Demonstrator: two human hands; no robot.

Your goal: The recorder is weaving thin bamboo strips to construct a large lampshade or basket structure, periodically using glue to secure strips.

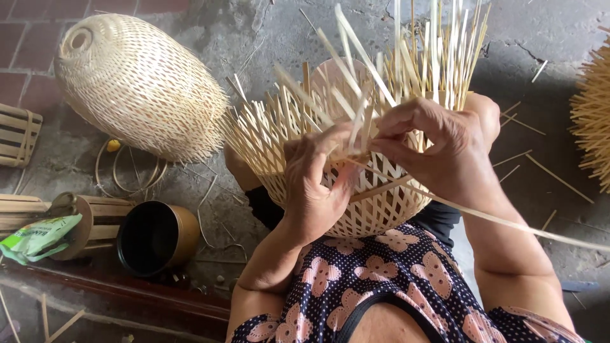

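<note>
While half-woven bamboo basket is braced in lap, against knees, loose strip is pinched by right hand, fingers closed on it. Left hand curled, fingertips pressed on weave at rim. Basket judged light, springy, open lattice easily crushed; upright splints thin, sharp-edged, snapped if bent hard. Best gripped at dense woven belly.

Single head view, aimed steeply down, close over hands and basket; floor seen beyond them.
</note>
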